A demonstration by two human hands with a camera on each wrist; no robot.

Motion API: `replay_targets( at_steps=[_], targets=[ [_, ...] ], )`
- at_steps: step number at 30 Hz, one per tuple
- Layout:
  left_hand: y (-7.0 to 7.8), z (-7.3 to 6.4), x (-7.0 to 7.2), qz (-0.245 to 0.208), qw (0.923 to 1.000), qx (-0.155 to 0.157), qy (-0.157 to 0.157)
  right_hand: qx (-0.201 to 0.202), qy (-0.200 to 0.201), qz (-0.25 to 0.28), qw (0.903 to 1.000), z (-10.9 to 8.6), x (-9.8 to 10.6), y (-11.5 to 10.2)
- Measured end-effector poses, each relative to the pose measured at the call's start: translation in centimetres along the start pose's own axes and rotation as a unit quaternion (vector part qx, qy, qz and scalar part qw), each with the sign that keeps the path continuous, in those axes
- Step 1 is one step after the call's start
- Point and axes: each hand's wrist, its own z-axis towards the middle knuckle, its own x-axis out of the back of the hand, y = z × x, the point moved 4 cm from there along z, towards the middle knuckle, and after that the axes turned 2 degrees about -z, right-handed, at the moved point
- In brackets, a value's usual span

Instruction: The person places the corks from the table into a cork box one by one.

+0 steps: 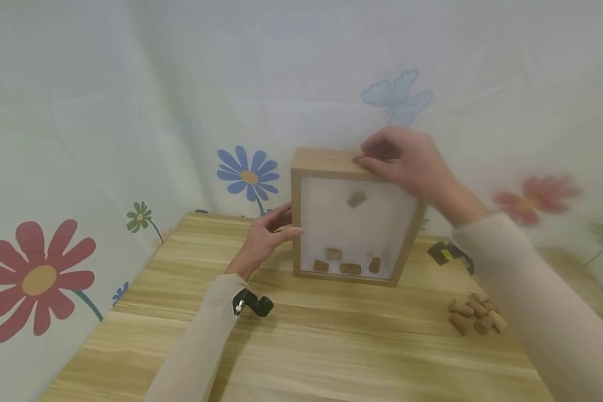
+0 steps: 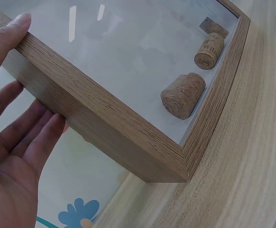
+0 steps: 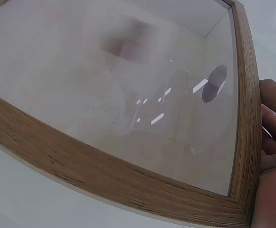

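A wooden shadow box (image 1: 296,223) with a clear front stands upright on the table. Several wine corks lie along its bottom, among them a tapered cork (image 2: 183,95) and a printed cork (image 2: 209,51). Higher inside, one blurred cork (image 1: 357,198) hangs in mid-air. My left hand (image 1: 266,237) grips the box's left side, thumb on the front edge and fingertips against the side. At the top edge, my right hand (image 1: 407,159) has its thumb and fingers apart beside a round hole (image 3: 214,83) in the top; no cork shows between them.
A small pile of loose corks (image 1: 477,312) lies on the wood-grain table (image 1: 331,346), right of the box and close to the right forearm. Behind stands a pale curtain (image 1: 281,72) printed with flowers and a butterfly. Each wrist carries a black camera mount (image 1: 253,303).
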Motion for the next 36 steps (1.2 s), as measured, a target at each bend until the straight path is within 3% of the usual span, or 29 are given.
replay_targets(
  at_steps=[4, 10, 17, 23, 26, 31, 33, 36],
  targets=[
    [-0.1, 0.0, 0.0, 0.001, 1.0, 0.002, 0.002, 0.004, 0.002, -0.003, 1.0, -0.2, 0.1, 0.0],
    [-0.1, 0.0, -0.3, 0.003, 1.0, 0.005, -0.003, -0.029, 0.026, -0.014, 0.9991, -1.6, 0.9, 0.6],
    [0.1, -0.1, -0.2, 0.008, 0.9999, 0.008, 0.0, -0.055, 0.063, -0.015, 0.9964, -4.3, 2.7, 1.0],
    [0.1, -0.1, -0.2, 0.004, 1.0, 0.008, -0.001, -0.114, 0.086, 0.006, 0.9898, -7.3, 4.2, 2.0],
    [0.1, -0.1, -0.2, 0.003, 1.0, 0.006, -0.001, -0.135, 0.113, 0.016, 0.9842, -8.8, 4.7, 2.7],
    [0.1, -0.1, -0.2, 0.004, 1.0, 0.003, -0.001, -0.113, 0.183, 0.037, 0.9758, -11.1, 5.2, 3.9],
    [0.1, 0.0, -0.2, 0.004, 1.0, 0.004, -0.001, -0.115, 0.183, 0.029, 0.9759, -12.0, 5.0, 4.5],
    [0.0, 0.0, -0.1, 0.004, 1.0, 0.005, 0.0, -0.139, 0.149, 0.01, 0.979, -13.5, 4.4, 5.5]
  ],
)
